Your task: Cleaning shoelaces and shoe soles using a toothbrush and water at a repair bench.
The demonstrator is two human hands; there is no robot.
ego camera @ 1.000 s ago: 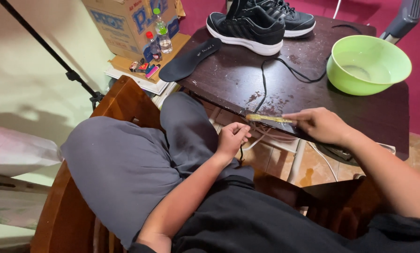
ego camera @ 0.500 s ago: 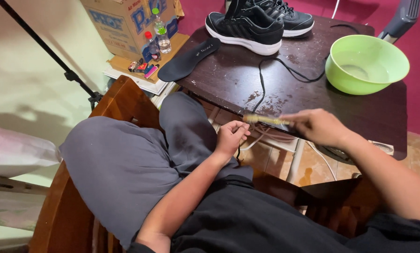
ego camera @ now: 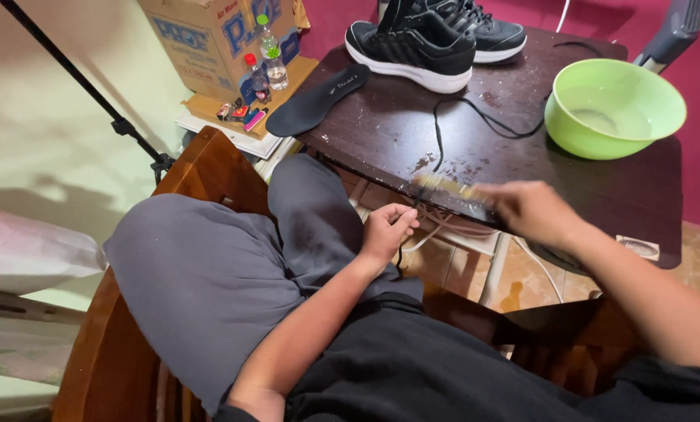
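Note:
My left hand (ego camera: 389, 231) pinches the end of a black shoelace (ego camera: 437, 137) at the near edge of the dark wooden table (ego camera: 389, 133). The lace runs up over the tabletop towards the bowl. Blurred with motion, my right hand (ego camera: 530, 211) grips a small brush (ego camera: 444, 186) and holds it on the lace at the table's edge. A pair of black sneakers with white soles (ego camera: 420, 39) stands at the table's far side, with a black insole (ego camera: 317, 100) beside them at the left corner.
A green plastic bowl (ego camera: 614, 109) with water stands at the table's right. A cardboard box (ego camera: 217, 39), two small bottles (ego camera: 266, 62) and small items sit on the floor at the left. A wooden chair (ego camera: 209, 168) and a black stand leg (ego camera: 84, 86) are on the left.
My right hand has slid the brush a short way along the lace and is now blurred. My left hand keeps its hold on the lace end in the same place.

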